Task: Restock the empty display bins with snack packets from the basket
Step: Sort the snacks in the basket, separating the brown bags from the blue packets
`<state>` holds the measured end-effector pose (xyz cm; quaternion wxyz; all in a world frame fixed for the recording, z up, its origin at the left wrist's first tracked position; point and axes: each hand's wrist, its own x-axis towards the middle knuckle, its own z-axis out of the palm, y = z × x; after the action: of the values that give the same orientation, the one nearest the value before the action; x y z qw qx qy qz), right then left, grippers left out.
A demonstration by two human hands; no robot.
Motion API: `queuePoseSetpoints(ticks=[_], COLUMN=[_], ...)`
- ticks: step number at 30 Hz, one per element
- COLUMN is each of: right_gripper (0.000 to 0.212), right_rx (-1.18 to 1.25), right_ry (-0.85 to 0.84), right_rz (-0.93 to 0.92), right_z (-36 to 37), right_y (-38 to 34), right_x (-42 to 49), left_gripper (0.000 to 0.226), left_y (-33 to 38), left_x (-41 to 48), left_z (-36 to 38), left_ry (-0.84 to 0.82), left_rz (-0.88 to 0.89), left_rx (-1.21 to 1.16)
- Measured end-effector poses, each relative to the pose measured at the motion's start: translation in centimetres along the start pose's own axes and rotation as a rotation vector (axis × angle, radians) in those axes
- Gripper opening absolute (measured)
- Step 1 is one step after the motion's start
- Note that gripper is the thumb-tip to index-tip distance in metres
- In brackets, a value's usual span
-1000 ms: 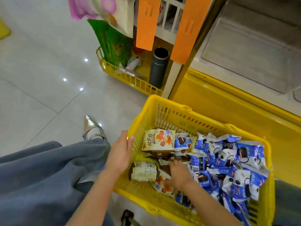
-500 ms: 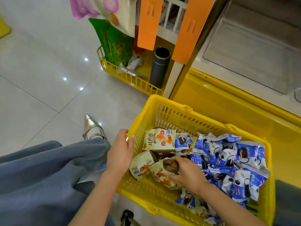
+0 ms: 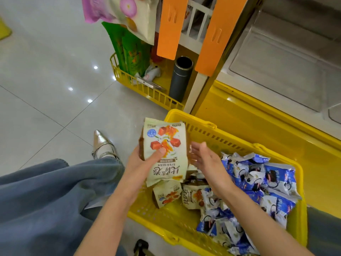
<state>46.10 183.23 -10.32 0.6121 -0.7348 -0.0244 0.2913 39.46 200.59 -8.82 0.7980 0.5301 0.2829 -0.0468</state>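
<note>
Glossy grey floor tiles (image 3: 46, 71) fill the left of the frame, and a clear display bin (image 3: 276, 71) sits at the upper right above a yellow cabinet front (image 3: 267, 130). At the lower centre and right stands the yellow basket (image 3: 166, 217). Its right half is heaped with blue-and-white snack packets (image 3: 267, 182), and a few cream packets (image 3: 166, 195) lie at its left end. The left hand (image 3: 142, 163) holds a cream snack packet (image 3: 164, 143) upright above the basket's left corner, thumb pressed across the printed front and fingers curled behind it; a brown edge shows at the packet's left side. The right hand (image 3: 204, 157) is just to the right of that packet, open with fingers loosely straight and holding nothing; whether its fingertips touch the packet cannot be told. At the upper centre, two orange tags (image 3: 171, 28) hang over a low yellow rack (image 3: 147, 91), which holds green bags (image 3: 132, 50) and a dark tube (image 3: 181, 78). A silver pointed shoe (image 3: 103, 145) and a blue trouser leg (image 3: 55, 200) lie at the lower left.
</note>
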Motion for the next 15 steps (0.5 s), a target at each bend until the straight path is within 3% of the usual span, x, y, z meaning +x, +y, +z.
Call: queuePoseSetpoints(ticks=[2,4,6,11,15], right_gripper=[0.032,0.056,0.067,0.065,0.053], right_rx=[-0.169,-0.387,-0.474,-0.595,-0.77], right_ry=[-0.034,-0.183,-0.247,-0.081,-0.166], right_rz=[0.065,0.164,0.198,0.216,0.104], right_z=[0.1,0.5,1.4,2.6,2.5], right_y=[3.2,7.0,10.0,13.1,13.3], right_x=[0.4,0.7,1.1,2.2,2.3], left_gripper=[0.064,0.065,0.066,0.065,0.061], left_y=[0.5,0.9,1.2,0.9,0.6], left_x=[0.3,0.5,0.8,1.3,1.8], left_z=[-1.0,-1.8,-2.3,-2.4,-2.2], left_ry=[0.098,0.155,0.185,0.183,0.155], left_rz=[0.009,0.015,0.025,-0.012,-0.029], left_rx=[-0.065,-0.088,-0.11,-0.114,-0.113])
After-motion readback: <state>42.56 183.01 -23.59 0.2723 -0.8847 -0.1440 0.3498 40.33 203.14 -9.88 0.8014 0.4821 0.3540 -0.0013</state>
